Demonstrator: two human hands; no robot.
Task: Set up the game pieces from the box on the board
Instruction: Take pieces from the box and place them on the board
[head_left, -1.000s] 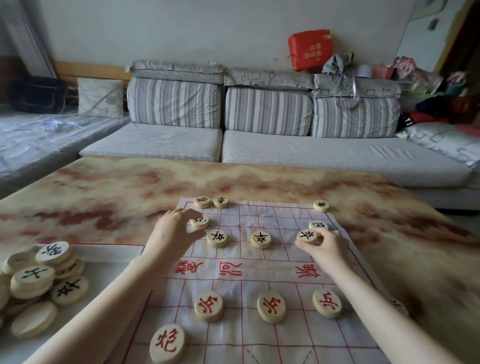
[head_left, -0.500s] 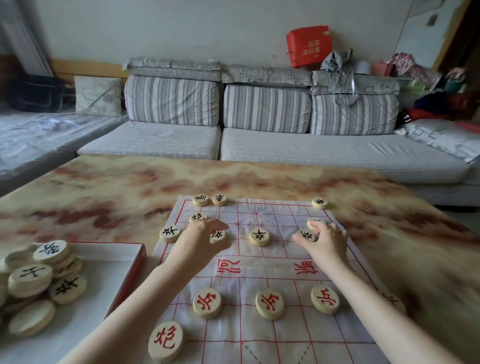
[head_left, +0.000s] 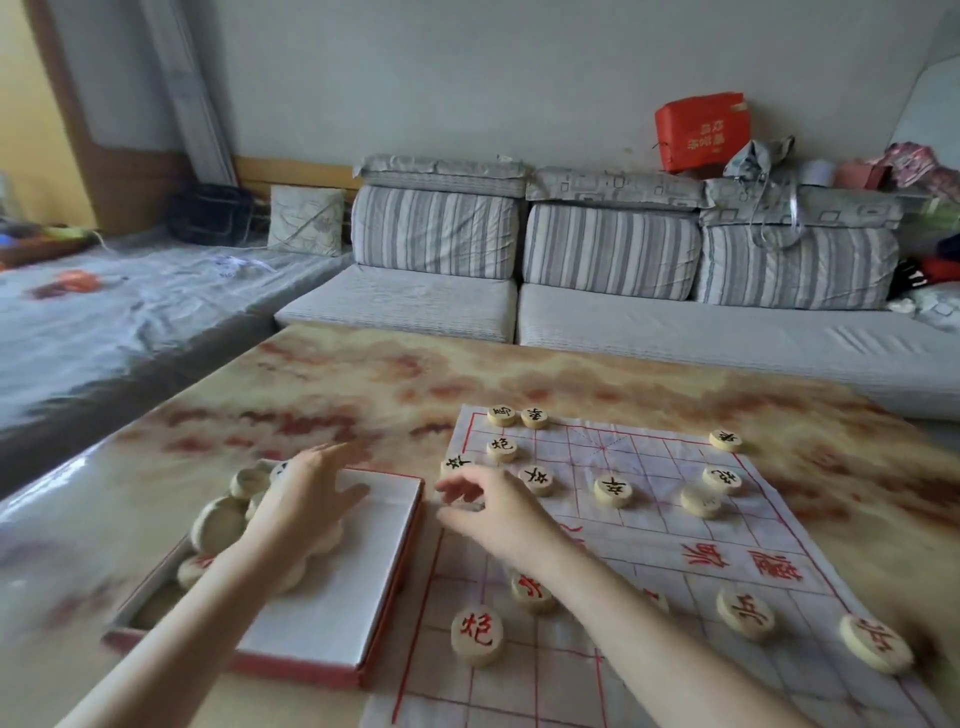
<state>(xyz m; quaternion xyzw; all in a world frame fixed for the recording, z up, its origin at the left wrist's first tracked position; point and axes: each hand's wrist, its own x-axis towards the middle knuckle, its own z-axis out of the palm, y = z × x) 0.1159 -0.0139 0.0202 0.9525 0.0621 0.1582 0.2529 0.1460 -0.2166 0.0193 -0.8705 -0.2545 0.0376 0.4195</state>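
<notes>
A white cloth board (head_left: 649, 540) with red grid lines lies on the table. Round wooden pieces stand on it: black-lettered ones (head_left: 613, 490) at the far rows, red-lettered ones (head_left: 476, 635) at the near rows. Left of the board sits a shallow red-edged white box (head_left: 332, 613) holding several loose pieces (head_left: 218, 524). My left hand (head_left: 301, 499) reaches over the box with fingers extended above the pile, holding nothing I can see. My right hand (head_left: 488, 512) hovers over the board's left edge, fingers loosely spread and empty.
The board and box lie on a marbled tan and red table (head_left: 311, 395). Behind it stands a grey striped sofa (head_left: 608, 291) with a red bag (head_left: 701, 130) on top. A covered bed (head_left: 114, 306) is at the left.
My head has turned left, bringing the box into fuller view. My left hand left the board and moved over the box. My right hand let go of its piece and crossed to the board's left edge.
</notes>
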